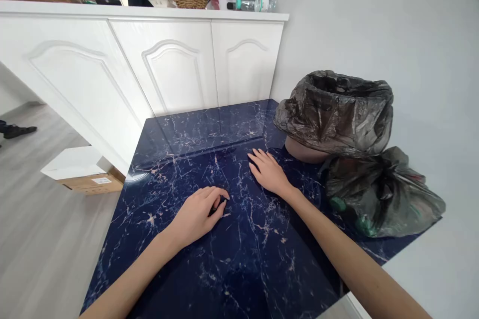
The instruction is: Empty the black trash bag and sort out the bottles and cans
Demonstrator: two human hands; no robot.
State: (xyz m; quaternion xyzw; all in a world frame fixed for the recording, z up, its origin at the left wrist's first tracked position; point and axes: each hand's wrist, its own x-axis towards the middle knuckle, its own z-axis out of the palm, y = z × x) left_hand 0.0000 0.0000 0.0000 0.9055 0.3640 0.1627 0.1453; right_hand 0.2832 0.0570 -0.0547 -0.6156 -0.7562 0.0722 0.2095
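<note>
Blue marble surface (pixel 239 254) carries both hands: the left hand (pixel 198 214) rests with fingers curled loosely, holding nothing, and the right hand (pixel 270 172) lies flat, fingers spread open, near a bin lined with a black bag (pixel 337 109); a tied bag (pixel 381 194) lies beside the bin.

Both hands are laid on a dark blue marbled surface (pixel 239 254); the left hand (pixel 198 214) is curled, fingertips down; the right hand (pixel 269 172) is spread flat, near a black-lined bin (pixel 335 109); a tied black bag (pixel 377 192) is seen beside it.
</note>
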